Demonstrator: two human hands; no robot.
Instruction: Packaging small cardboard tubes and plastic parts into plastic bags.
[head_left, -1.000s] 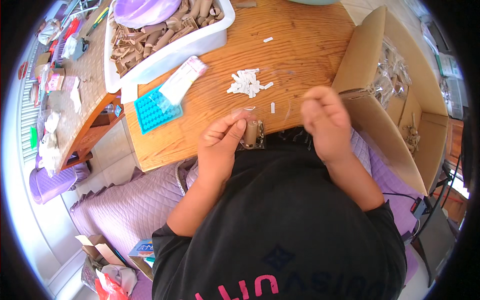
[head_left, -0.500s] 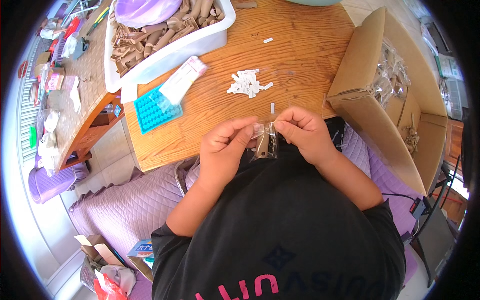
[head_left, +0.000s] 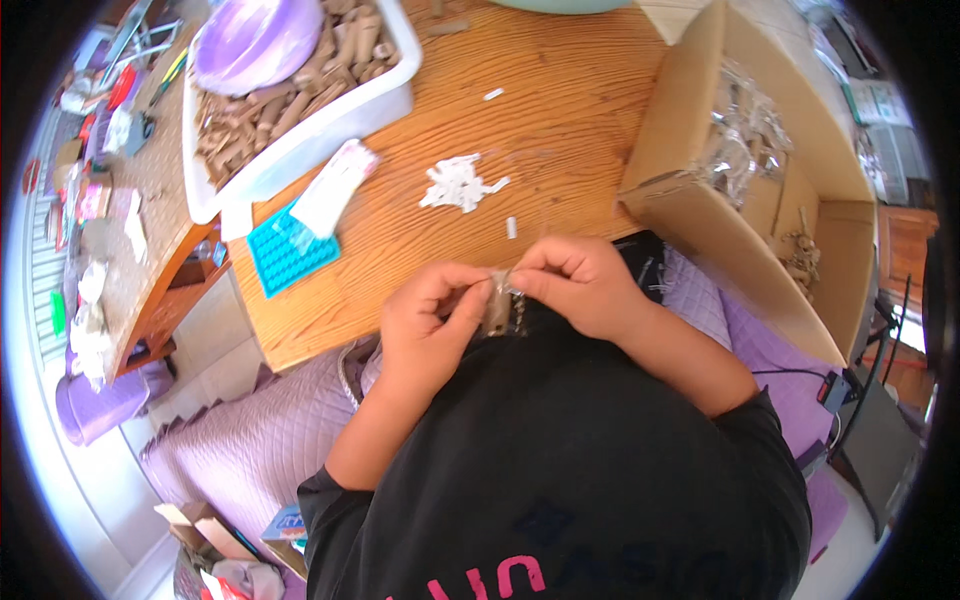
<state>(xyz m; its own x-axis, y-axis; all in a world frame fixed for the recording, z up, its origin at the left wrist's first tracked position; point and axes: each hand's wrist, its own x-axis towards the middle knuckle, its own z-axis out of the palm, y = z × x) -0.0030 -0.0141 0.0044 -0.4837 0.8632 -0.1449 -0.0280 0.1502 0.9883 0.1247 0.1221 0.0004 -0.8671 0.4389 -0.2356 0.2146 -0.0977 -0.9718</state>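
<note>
A small clear plastic bag (head_left: 518,318) with a brown piece (head_left: 497,312) inside hangs between my hands, close to my shirt at the table's near edge. My left hand (head_left: 432,318) pinches the bag's top from the left. From the right, my right hand (head_left: 580,285) pinches the same top edge, thumb against forefinger. Something thin and chain-like shows in the bag beside the brown piece, too small to make out. Just beyond my hands, one white strip (head_left: 511,228) lies on the wooden table (head_left: 480,60), and a pile of white strips (head_left: 458,184) is farther off.
At the far left stands a white bin (head_left: 300,150) of brown pieces with a purple bowl (head_left: 238,50) on top. A blue tray (head_left: 285,262) and a white packet (head_left: 335,190) lie nearer. On the right, a cardboard box (head_left: 665,140) holds filled clear bags (head_left: 745,130).
The whole view has shifted, so the table things sit farther left. Both hands still pinch the bag's top and have come closer together.
</note>
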